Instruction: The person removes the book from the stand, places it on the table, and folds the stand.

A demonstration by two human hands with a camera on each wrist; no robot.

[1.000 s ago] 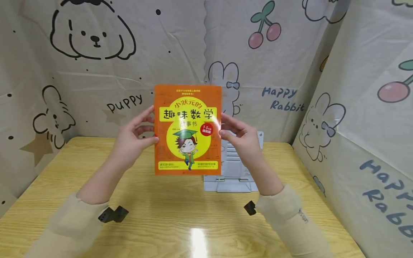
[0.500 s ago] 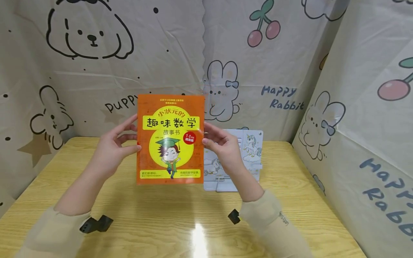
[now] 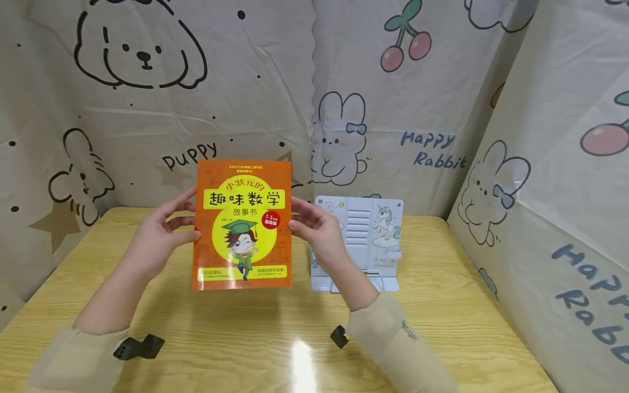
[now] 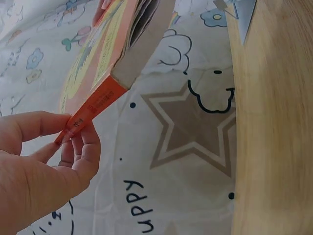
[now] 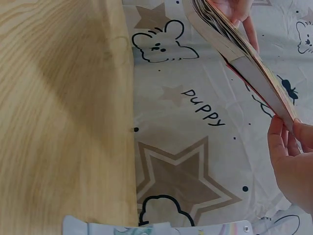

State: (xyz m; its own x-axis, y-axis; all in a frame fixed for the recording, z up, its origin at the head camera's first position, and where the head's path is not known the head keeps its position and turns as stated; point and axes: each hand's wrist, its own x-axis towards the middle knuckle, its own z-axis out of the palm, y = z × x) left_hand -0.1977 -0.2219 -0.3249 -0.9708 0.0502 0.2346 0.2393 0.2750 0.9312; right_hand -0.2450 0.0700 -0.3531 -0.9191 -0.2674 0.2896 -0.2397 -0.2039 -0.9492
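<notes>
Plainly, each grip (image 3: 156, 240) (image 3: 321, 236) pinches the orange book (image 3: 243, 225).

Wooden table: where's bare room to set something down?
Free: the front of the table between left sleeve and right sleeve, and right of the book stand up to the printed cloth. Crowded: the middle, where the stand, orange book and right hand bunch together in the head view.

We see 1 orange math storybook (image 3: 243, 226) from 3 cameras.
From farthest back, our head view looks forward and down over the left hand (image 3: 159, 234) and right hand (image 3: 320, 234) toward the cartoon-printed cloth (image 3: 265, 49); our wrist views sit nearer, the wooden tabletop (image 3: 236, 322) turned sideways, the left facing the spine (image 4: 100, 104), the right the page edges (image 5: 264, 82). All 3 share the storybook and some "puppy" lettering (image 3: 189, 156).
</notes>
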